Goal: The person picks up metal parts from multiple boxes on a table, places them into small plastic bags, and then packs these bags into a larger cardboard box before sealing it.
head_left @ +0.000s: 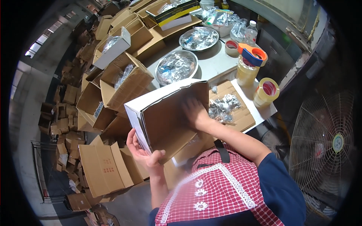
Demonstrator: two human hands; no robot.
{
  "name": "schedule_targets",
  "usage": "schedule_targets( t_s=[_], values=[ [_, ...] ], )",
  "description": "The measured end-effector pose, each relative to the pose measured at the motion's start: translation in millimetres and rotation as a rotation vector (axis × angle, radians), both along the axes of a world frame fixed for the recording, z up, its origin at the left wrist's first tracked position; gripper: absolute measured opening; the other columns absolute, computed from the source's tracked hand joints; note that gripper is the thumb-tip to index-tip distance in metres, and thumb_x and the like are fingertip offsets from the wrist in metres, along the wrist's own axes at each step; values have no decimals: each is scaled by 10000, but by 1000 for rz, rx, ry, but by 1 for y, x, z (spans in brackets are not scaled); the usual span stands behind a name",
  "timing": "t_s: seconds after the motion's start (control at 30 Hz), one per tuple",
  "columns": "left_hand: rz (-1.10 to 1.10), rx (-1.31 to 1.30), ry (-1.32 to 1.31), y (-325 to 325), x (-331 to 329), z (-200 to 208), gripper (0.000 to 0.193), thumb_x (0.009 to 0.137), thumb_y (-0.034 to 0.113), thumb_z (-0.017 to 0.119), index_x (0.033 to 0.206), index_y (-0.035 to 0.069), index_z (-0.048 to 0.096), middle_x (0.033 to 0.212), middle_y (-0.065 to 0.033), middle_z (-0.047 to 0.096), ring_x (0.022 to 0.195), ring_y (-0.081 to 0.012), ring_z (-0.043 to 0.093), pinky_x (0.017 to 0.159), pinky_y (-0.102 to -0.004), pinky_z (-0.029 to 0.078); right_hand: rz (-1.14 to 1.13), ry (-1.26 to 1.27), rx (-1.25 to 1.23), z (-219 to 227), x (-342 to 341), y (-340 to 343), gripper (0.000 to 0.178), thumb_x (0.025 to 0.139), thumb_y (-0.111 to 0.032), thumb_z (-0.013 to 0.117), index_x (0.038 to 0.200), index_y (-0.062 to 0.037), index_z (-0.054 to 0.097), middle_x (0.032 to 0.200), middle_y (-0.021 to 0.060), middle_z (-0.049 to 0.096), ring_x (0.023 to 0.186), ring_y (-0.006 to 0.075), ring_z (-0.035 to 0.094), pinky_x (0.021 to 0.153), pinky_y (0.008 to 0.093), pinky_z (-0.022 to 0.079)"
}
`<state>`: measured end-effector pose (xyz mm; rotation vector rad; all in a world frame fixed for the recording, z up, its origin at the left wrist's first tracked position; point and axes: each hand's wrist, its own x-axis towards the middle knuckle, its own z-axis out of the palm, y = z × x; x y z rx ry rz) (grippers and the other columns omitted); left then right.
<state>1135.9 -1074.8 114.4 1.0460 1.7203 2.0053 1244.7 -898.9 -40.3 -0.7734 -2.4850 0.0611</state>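
A cardboard box (pixel 169 124), white outside and brown inside, is tilted in front of me with its open side facing me. My left hand (pixel 145 152) grips its lower left edge, the thumb on the near side and the fingers behind the white wall. Inside the box is my right hand (pixel 195 113), its fingers stretched out against the brown inner surface; the fingertips are dim in shadow. Just right of the box, a pile of small parts in clear bags (pixel 225 107) lies on a flat piece of cardboard (pixel 243 116).
Two metal bowls (pixel 176 67) (pixel 198 38) of bagged parts stand on the white table (pixel 222 62). Tape rolls (pixel 267 91), an orange-and-blue tape dispenser (pixel 252 54) and a plastic bottle (pixel 251 33) line its right side. Open cartons (pixel 107 169) crowd the left. A large fan (pixel 322 139) stands right.
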Motion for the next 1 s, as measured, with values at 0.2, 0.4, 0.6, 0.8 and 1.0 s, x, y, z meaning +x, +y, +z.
schedule_targets(
  t_s=[0.2, 0.4, 0.6, 0.8, 1.0],
  values=[
    [5, 17, 1, -5, -7, -3, 898, 477, 15, 543, 1363, 21, 395, 1205, -141, 531, 1098, -250, 557, 959, -315, 479, 104, 71, 26, -21, -16, 6, 290, 830, -190, 591, 1065, -54, 695, 1205, 225, 560, 1128, 405, 517, 950, 486, 461],
    [62, 59, 256, -13, -18, -12, 874, 494, 21, 578, 1351, 64, 411, 1224, -137, 499, 1127, -262, 535, 1063, -380, 398, 150, 6, -362, 45, -1, 20, 303, 734, -133, 686, 1031, -77, 714, 1158, 161, 617, 1083, 334, 600, 909, 418, 522],
    [232, 146, 549, -7, -49, 1, 952, 516, 22, 714, 1399, 84, 365, 1277, -144, 473, 1191, -276, 494, 1043, -392, 405, 204, 324, -563, 67, 45, 36, 113, 686, -36, 616, 734, -1, 520, 762, 140, 542, 710, 307, 556, 646, 403, 445],
    [208, 248, 217, -7, -82, 36, 898, 518, 40, 676, 1361, 48, 367, 1254, -129, 495, 1171, -272, 507, 1061, -386, 376, 35, 188, -911, 52, 78, 40, 81, 668, -27, 598, 722, -24, 538, 724, 148, 552, 707, 298, 585, 632, 397, 460],
    [68, 99, 242, 3, -82, 17, 987, 536, 169, 760, 1406, 27, 315, 1217, -118, 505, 1145, -252, 518, 1027, -366, 400, 289, 234, -340, 106, 43, 19, 422, 682, 4, 609, 1099, -56, 637, 1033, 160, 617, 857, 352, 640, 752, 419, 531]
  ],
)
